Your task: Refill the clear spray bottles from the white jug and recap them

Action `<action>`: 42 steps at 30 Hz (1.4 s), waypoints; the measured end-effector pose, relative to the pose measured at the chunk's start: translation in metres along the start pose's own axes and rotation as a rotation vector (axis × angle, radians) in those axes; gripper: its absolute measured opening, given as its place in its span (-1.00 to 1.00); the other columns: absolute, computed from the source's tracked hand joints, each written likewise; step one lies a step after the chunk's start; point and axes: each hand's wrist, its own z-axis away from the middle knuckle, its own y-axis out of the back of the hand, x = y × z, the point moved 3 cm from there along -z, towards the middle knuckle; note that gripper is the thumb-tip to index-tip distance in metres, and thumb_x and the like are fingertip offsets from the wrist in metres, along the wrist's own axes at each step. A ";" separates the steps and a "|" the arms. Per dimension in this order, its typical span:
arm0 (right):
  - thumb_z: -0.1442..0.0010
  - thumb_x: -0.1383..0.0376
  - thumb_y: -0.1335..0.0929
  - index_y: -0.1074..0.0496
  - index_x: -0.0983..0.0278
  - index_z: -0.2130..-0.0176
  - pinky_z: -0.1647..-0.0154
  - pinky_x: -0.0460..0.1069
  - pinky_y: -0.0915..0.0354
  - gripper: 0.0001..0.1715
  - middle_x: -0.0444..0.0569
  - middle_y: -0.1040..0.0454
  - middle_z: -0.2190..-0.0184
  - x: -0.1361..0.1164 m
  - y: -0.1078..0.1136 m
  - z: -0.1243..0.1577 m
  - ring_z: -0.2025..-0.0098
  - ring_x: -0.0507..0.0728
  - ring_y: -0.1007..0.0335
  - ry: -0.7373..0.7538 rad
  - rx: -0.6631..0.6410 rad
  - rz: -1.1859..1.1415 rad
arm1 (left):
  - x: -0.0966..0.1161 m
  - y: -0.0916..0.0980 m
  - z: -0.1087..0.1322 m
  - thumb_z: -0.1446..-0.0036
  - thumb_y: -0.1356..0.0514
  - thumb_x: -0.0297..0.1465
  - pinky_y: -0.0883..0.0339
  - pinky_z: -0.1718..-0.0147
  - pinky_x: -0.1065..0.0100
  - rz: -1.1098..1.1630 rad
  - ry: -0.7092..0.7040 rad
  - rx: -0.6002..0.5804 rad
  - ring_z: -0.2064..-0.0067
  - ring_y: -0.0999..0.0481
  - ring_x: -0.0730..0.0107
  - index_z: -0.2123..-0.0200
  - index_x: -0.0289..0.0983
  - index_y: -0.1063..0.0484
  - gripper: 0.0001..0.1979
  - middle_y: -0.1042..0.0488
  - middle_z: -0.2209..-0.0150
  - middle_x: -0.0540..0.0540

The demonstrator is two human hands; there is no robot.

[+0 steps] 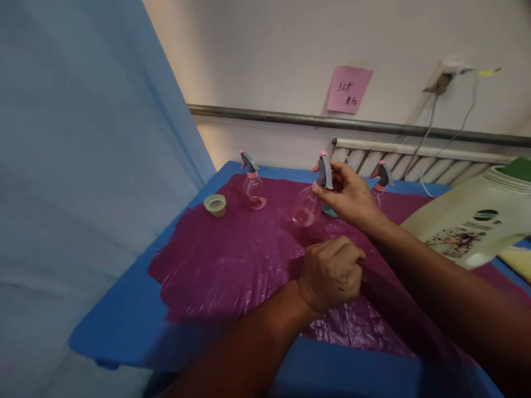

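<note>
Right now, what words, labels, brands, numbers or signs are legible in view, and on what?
"32": handwritten on the pink paper note on the wall; the character after it and the line below are too unclear to read.
Printed label on the pale jug: lettering and dark oval logo too small and blurred to read.
Spray bottles: no lettering that I can make out.

Seen from across the room, a person's bare left forearm [261, 342] angles up from below, its left hand [332, 273] curled into a loose fist, back of the hand uppermost; the right forearm [440, 276] slants in from the other side, the right hand [352, 196] farther forward, thumb extended, fingers bent in a grip
</note>
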 end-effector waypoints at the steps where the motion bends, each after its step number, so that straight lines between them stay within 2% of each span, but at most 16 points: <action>1: -0.25 0.03 -0.58 -0.48 0.14 -0.25 -0.10 0.19 -0.60 -0.32 -0.02 -0.69 0.05 -0.005 0.012 0.012 0.06 0.22 -0.66 -0.002 0.011 -0.007 | 0.002 0.004 -0.002 -0.25 -0.13 -0.57 -0.64 0.15 0.20 0.016 0.002 0.029 0.20 -0.69 0.24 0.11 -0.16 -0.50 -0.75 -0.65 0.21 -0.08; 4: -0.20 0.03 -0.65 -0.49 0.12 -0.25 -0.08 0.22 -0.62 -0.27 -0.02 -0.70 0.04 -0.012 0.042 0.047 0.05 0.23 -0.67 -0.046 0.069 -0.038 | 0.005 0.016 -0.008 -0.35 -0.16 -0.54 -0.68 0.01 0.16 0.068 -0.015 0.163 0.03 -0.71 0.20 -0.07 -0.15 -0.45 -0.71 -0.65 0.07 -0.13; 7: -0.17 0.04 -0.69 -0.49 0.12 -0.27 -0.07 0.22 -0.63 -0.20 -0.03 -0.71 0.05 -0.011 0.058 0.074 0.07 0.22 -0.69 -0.060 0.128 -0.070 | 0.002 0.021 -0.012 -0.42 -0.25 -0.45 -0.64 -0.21 0.03 0.064 -0.023 0.257 -0.18 -0.65 0.11 -0.24 -0.16 -0.38 -0.62 -0.59 -0.13 -0.22; 10: -0.17 0.06 -0.70 -0.50 0.11 -0.29 -0.08 0.22 -0.64 -0.20 -0.04 -0.72 0.06 -0.010 0.062 0.094 0.06 0.22 -0.69 -0.044 0.146 -0.091 | -0.008 0.012 -0.012 -0.41 -0.35 -0.37 -0.49 -0.41 -0.16 0.020 0.034 0.172 -0.40 -0.51 -0.04 -0.38 -0.16 -0.30 -0.44 -0.47 -0.35 -0.30; 12: -0.19 0.08 -0.69 -0.49 0.09 -0.30 -0.09 0.24 -0.64 -0.21 -0.03 -0.71 0.04 -0.009 0.059 0.104 0.05 0.24 -0.69 -0.059 0.138 -0.092 | -0.016 0.005 -0.008 -0.36 -0.41 -0.37 -0.44 -0.46 -0.23 0.009 0.082 0.077 -0.47 -0.45 -0.11 -0.44 -0.14 -0.25 -0.32 -0.41 -0.43 -0.32; 16: -0.25 0.15 -0.64 -0.46 0.03 -0.36 -0.11 0.29 -0.62 -0.23 -0.04 -0.69 0.01 0.000 0.052 0.119 0.04 0.25 -0.67 -0.100 0.156 -0.081 | -0.027 -0.006 -0.001 -0.31 -0.44 -0.43 -0.52 -0.39 -0.19 0.068 0.173 -0.038 -0.40 -0.55 -0.06 -0.47 -0.08 -0.22 -0.23 -0.47 -0.40 -0.25; 21: -0.28 0.17 -0.62 -0.46 -0.03 -0.38 -0.15 0.29 -0.59 -0.24 -0.04 -0.66 -0.03 0.011 0.047 0.128 0.01 0.24 -0.63 -0.106 0.206 -0.124 | -0.031 -0.007 0.002 -0.33 -0.43 -0.43 -0.55 -0.36 -0.17 0.107 0.264 -0.058 -0.36 -0.59 -0.05 -0.50 -0.07 -0.21 -0.23 -0.48 -0.39 -0.25; 26: -0.32 0.18 -0.59 -0.46 -0.08 -0.38 -0.13 0.30 -0.61 -0.28 -0.06 -0.64 0.03 0.012 0.044 0.132 0.05 0.23 -0.62 -0.085 0.278 -0.106 | -0.029 -0.008 0.003 -0.29 -0.42 -0.47 -0.51 -0.42 -0.23 0.110 0.183 -0.101 -0.48 -0.48 -0.16 -0.63 0.00 -0.01 0.00 -0.37 -0.48 -0.30; 30: -0.34 0.20 -0.58 -0.41 -0.09 -0.44 -0.17 0.32 -0.63 -0.21 -0.05 -0.66 0.00 0.010 0.044 0.133 -0.01 0.26 -0.66 -0.071 0.266 -0.085 | -0.029 -0.008 0.002 -0.35 -0.40 -0.47 -0.53 -0.40 -0.21 0.140 0.147 -0.079 -0.46 -0.50 -0.14 -0.65 0.05 0.00 -0.02 -0.39 -0.47 -0.29; 36: -0.41 0.35 -0.48 -0.26 -0.20 -0.56 -0.35 0.42 -0.56 -0.09 -0.03 -0.66 -0.21 0.002 0.045 0.138 -0.24 0.32 -0.65 -0.041 0.175 -0.017 | -0.030 -0.009 0.003 -0.38 -0.40 -0.42 -0.56 -0.37 -0.18 0.120 0.159 -0.078 -0.44 -0.52 -0.13 -0.67 0.07 0.05 -0.01 -0.39 -0.47 -0.29; 39: -0.44 0.31 -0.48 -0.23 -0.22 -0.57 -0.40 0.47 -0.51 -0.10 -0.01 -0.61 -0.30 -0.001 0.043 0.139 -0.32 0.34 -0.60 -0.021 0.165 -0.022 | -0.030 -0.010 0.003 -0.38 -0.41 -0.40 -0.55 -0.37 -0.21 0.107 0.164 -0.083 -0.46 -0.50 -0.15 -0.69 0.10 0.15 0.06 -0.36 -0.50 -0.29; 42: -0.38 0.23 -0.57 -0.28 -0.16 -0.55 -0.38 0.47 -0.52 -0.09 0.04 -0.61 -0.28 0.000 0.042 0.137 -0.28 0.36 -0.60 -0.009 0.216 0.011 | -0.029 -0.010 0.003 -0.40 -0.38 -0.40 -0.59 -0.33 -0.19 0.106 0.173 -0.092 -0.41 -0.54 -0.13 -0.69 0.13 0.16 0.04 -0.39 -0.46 -0.28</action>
